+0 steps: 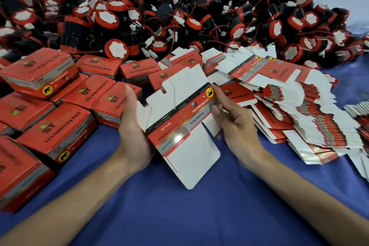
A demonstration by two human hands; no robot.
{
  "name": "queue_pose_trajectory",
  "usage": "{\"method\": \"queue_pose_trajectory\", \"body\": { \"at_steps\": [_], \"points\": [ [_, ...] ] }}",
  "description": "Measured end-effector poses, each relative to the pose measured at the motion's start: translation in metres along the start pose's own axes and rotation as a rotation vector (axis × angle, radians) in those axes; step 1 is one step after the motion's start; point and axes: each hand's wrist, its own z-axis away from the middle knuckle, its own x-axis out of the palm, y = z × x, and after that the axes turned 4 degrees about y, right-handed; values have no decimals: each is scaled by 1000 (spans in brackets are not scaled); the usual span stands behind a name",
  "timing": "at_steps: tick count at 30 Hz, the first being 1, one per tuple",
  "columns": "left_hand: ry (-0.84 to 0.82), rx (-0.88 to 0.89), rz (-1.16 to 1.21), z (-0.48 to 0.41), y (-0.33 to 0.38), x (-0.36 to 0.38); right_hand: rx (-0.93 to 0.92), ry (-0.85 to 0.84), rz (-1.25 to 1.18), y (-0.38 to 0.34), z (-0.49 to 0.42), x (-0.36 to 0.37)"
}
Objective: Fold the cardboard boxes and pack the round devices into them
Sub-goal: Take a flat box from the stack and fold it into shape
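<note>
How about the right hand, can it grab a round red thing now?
Probably not yet: the right hand pinches the flat box, and the round devices lie farther back, behind other cartons.

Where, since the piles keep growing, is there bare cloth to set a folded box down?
The widest bare blue cloth lies along the near edge, bordered by folded boxes on the left and the flat stack on the right. A smaller patch shows far right, between flat stack and devices. Left, back and right are crowded.
</note>
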Motion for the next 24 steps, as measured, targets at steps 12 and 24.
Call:
{"method": "queue_pose_trajectory", "body": {
  "at_steps": [12,24],
  "points": [
    [-63,-410,-253,-11,5,-11,-319,25,829,-6,4,-1],
    [-147,-415,-260,-11,13,-20,-359,-314,732,-8,12,3]
  ]
}}
